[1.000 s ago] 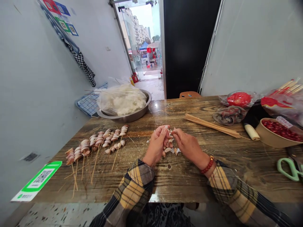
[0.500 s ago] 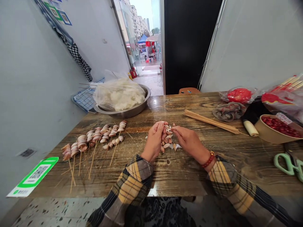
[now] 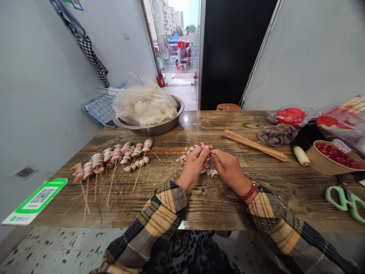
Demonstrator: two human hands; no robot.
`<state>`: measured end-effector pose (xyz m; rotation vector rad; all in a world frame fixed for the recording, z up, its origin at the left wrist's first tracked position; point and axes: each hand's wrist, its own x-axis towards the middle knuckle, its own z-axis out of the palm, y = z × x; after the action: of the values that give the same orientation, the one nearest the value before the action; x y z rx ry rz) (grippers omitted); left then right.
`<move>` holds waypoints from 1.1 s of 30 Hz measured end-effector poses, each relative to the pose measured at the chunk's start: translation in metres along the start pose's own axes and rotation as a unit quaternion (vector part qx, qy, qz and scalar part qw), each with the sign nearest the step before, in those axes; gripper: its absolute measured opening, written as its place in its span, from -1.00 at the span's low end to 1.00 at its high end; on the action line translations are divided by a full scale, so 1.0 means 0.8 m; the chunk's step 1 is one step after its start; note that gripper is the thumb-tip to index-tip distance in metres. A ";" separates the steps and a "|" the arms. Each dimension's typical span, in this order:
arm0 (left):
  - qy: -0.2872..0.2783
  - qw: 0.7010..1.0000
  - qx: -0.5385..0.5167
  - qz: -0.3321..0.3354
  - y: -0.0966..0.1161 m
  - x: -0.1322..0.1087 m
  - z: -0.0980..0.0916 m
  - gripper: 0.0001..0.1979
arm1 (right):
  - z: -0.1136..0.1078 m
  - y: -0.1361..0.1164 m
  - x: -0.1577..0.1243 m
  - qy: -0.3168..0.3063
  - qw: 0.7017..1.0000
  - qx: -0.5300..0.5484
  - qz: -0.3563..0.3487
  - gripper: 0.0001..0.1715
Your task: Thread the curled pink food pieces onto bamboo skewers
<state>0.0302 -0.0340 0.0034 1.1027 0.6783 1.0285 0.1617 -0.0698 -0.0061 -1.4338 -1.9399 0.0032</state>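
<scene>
Both my hands meet over the middle of the wooden table (image 3: pixel 216 205). My left hand (image 3: pixel 195 165) has its fingers pinched together at the tips, touching a small piece I cannot make out. My right hand (image 3: pixel 228 167) is also pinched, its fingertips against those of the left. A small heap of pale and brownish cut pieces (image 3: pixel 196 161) lies on the table under and beside my hands. To the left lie several loaded skewers (image 3: pixel 114 161) with sliced pieces threaded on them.
A metal basin (image 3: pixel 154 127) holding a plastic bag of white stuff (image 3: pixel 146 106) stands at the back left. A bundle of bare bamboo skewers (image 3: pixel 255 145) lies to the right. Further right are a paper bowl of red pieces (image 3: pixel 335 158), bagged red items (image 3: pixel 291 116) and green scissors (image 3: pixel 345 199).
My hands have risen slightly and come together at the fingertips above the heap. The camera view has tilted and shifted a little.
</scene>
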 end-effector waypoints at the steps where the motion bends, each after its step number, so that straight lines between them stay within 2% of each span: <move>1: -0.001 1.000 0.002 0.001 -0.001 0.000 0.000 -0.62 | 0.000 -0.001 0.000 -0.001 1.000 -0.007 0.000 -0.65; 7: -0.006 1.000 0.014 -0.007 0.004 0.001 -0.002 -0.65 | 0.000 -0.006 0.008 -0.004 1.000 -0.010 0.001 -0.65; 11: 0.014 1.000 0.012 -0.011 0.015 0.002 -0.008 -0.58 | -0.001 0.003 0.010 0.004 0.999 0.024 -0.024 -0.66; 14: 0.000 1.000 0.002 -0.001 0.020 0.001 -0.009 -0.57 | -0.002 0.008 0.007 0.012 0.999 0.036 -0.026 -0.65; 23: -0.021 1.000 0.012 -0.009 0.007 -0.002 0.006 -0.62 | -0.001 -0.005 0.003 0.016 1.000 0.016 0.004 -0.65; 28: -0.004 0.993 -0.097 -0.072 0.016 0.006 -0.009 -0.59 | -0.007 0.012 0.010 0.043 0.999 0.022 0.023 -0.64; 33: 0.049 0.968 -0.231 -0.084 0.022 0.018 -0.031 -0.78 | -0.013 0.035 0.014 0.112 0.991 0.028 0.060 -0.65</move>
<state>0.0091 -0.0096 0.0119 0.5814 0.5611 1.0327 0.1889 -0.0542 -0.0037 -1.4466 -1.6575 -0.0457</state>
